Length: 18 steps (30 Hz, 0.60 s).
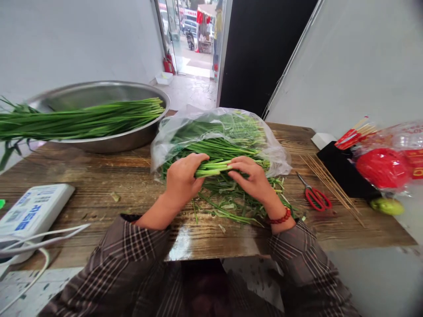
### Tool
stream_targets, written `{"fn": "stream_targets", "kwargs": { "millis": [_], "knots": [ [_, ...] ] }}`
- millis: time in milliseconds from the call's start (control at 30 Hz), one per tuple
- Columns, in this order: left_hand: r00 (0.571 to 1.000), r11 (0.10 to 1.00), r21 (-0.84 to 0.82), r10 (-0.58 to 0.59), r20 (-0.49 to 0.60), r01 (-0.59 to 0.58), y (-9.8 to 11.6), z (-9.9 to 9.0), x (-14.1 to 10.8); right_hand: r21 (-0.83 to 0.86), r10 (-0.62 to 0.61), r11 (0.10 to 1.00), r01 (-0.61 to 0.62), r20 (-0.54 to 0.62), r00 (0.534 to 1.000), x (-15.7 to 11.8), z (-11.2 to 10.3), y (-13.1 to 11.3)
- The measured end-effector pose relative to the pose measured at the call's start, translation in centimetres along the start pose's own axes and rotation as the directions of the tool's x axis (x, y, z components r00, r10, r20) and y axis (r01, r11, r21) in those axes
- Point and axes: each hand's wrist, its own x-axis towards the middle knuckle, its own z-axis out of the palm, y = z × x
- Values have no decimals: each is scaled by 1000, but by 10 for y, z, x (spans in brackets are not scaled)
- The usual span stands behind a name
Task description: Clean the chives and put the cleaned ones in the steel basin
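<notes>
Several green stalks (214,168) with pale ends lie level between my hands. My left hand (183,174) is wrapped round them on the left. At their pale right ends, my right hand (249,176) pinches them between thumb and fingers; a red bead bracelet is on that wrist. Just behind, a clear plastic bag (277,152) lies open towards me, full of long green stalks (218,147). Loose leaves and trimmings (231,204) are scattered on the wooden table (115,229) below and right of my hands.
A metal basin (122,143) with long green stalks stands at the back left. A white scale (36,211) and cables lie left. Red-handled scissors (315,196), thin sticks (330,187) and a black box (346,174) are on the right.
</notes>
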Motion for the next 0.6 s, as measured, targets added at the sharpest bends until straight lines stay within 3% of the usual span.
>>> {"fn": "stream_targets", "kwargs": {
  "millis": [67, 133, 267, 367, 467, 600],
  "knots": [
    [999, 1000, -20, -15, 45, 16, -3, 9, -1, -99, 65, 991, -86, -201, 977, 0, -5, 9],
    [996, 995, -63, -73, 55, 76, -4, 15, -1, -221, 87, 961, -164, -320, 943, -1, -11, 21],
    [972, 961, -151, -224, 65, 231, 0, 17, 3, -426, 100, 868, -256, -357, 929, -5, -17, 44],
    [959, 940, -190, -271, 83, 283, 4, 15, 6, -499, 132, 811, -306, -353, 926, -6, -18, 52],
    [957, 931, -223, -279, 77, 289, 5, 13, 7, -471, 135, 827, -308, -366, 921, -5, -17, 51],
    [962, 929, -253, -273, 27, 271, 5, 11, 5, -195, 147, 951, -238, -393, 908, -2, -17, 37]
  ]
}}
